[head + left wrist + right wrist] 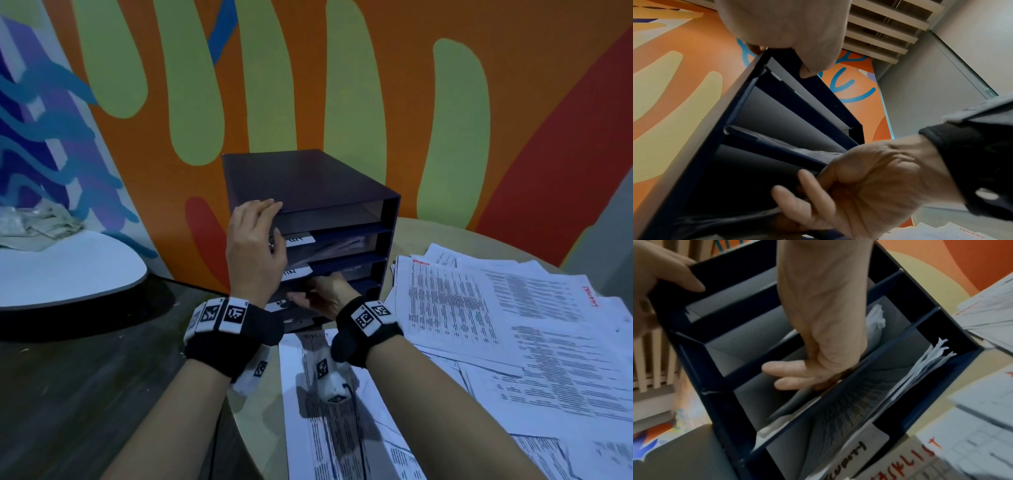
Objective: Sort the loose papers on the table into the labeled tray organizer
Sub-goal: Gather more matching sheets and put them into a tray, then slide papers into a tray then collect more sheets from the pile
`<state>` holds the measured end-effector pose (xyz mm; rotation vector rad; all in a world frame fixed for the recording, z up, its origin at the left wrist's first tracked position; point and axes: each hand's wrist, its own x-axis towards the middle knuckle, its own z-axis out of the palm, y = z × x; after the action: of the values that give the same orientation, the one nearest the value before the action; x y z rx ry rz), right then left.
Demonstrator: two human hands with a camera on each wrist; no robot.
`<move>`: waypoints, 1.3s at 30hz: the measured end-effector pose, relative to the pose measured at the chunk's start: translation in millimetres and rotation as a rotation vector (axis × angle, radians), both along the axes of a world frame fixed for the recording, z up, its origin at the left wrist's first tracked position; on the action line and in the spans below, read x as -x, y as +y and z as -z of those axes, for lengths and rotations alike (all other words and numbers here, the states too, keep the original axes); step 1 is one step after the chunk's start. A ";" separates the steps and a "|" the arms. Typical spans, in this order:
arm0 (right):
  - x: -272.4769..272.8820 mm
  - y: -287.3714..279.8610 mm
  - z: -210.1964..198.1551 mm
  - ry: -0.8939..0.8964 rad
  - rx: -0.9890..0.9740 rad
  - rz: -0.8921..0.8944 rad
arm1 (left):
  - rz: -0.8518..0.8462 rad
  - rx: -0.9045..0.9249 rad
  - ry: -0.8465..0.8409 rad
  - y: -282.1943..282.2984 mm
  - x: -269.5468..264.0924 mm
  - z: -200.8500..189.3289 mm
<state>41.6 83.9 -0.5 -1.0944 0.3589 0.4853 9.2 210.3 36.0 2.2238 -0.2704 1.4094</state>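
A dark blue tray organizer (308, 178) with several shelves and white labels (299, 241) stands on the round beige table (428, 233). My left hand (267, 219) holds its top front edge at the left corner, fingers lying over the top panel, thumb (807, 74) below the edge. My right hand (318, 291) reaches into a lower slot; its fingers (785, 369) lie straight on a sheet inside. The slot below holds a printed sheet and several white papers (931, 360). Loose printed papers (496, 325) lie spread to the right, and one sheet (325, 428) lies under my right forearm.
The organizer backs against an orange and green mural wall (394, 120). A white rounded surface (68, 267) with crumpled material (41, 219) lies at the left, above a dark tabletop (85, 377). A black cable (356, 428) runs from my right wrist over the front sheet.
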 end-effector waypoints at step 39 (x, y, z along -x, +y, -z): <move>145.1 -344.4 54.6 0.014 1.535 -0.482 | 0.225 -1.125 0.983 -281.5 -4.4 92.5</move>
<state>-103.5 -260.5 -55.1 -2.7067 0.4774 0.6294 13.7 -71.2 -56.5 3.2447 -1.0702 -0.2187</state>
